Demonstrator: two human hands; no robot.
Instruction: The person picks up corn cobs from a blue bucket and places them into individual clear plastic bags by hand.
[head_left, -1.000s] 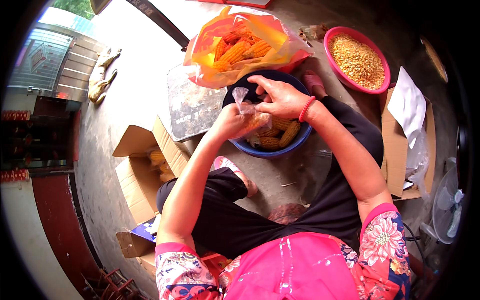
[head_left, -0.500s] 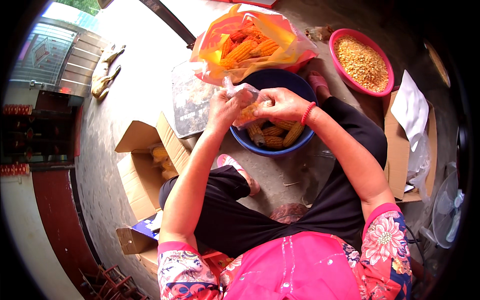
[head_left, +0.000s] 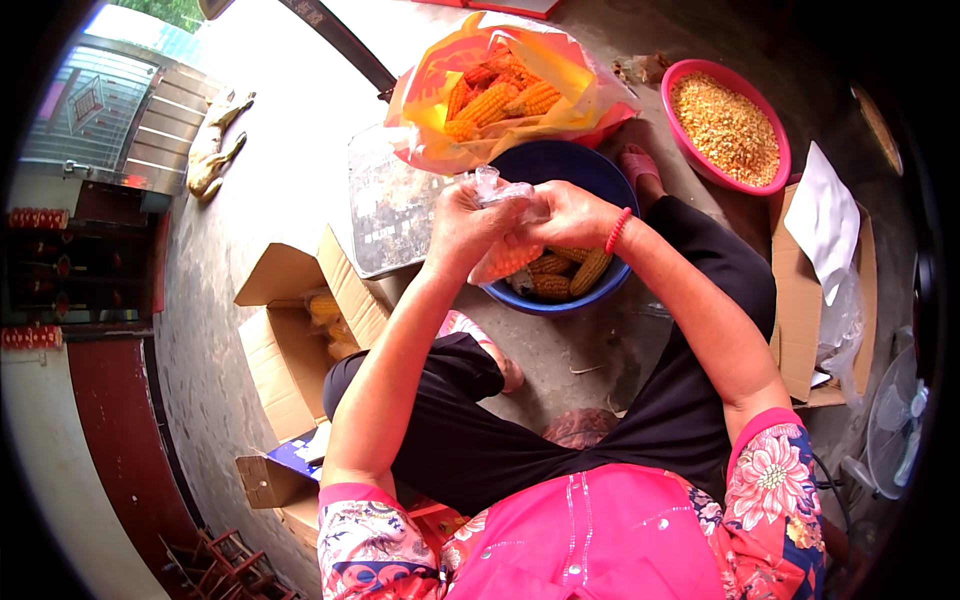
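Observation:
In front of me, above the near left rim of a dark blue basin [head_left: 540,304], I hold a clear plastic bag [head_left: 503,261] with orange-yellow corn in it. My left hand [head_left: 468,226] is closed round the gathered upper part, and a twist of plastic sticks up above it. My right hand [head_left: 577,214], with a red beaded bracelet at the wrist, is closed on the same plastic beside the left. The fingertips partly hide each other. Below them several corn cobs [head_left: 572,272] lie in the basin.
Beyond the basin stands an open plastic sack [head_left: 590,70] of corn cobs. Far right is a pink basin [head_left: 784,160] of loose kernels. An open cardboard box [head_left: 268,350] with bagged corn stands left, another box [head_left: 790,300] right. A dog [head_left: 210,150] lies far left.
My hands have come together and gathered the bag's plastic between them. The bag has turned, so its corn now hangs below my left hand. The view has shifted slightly.

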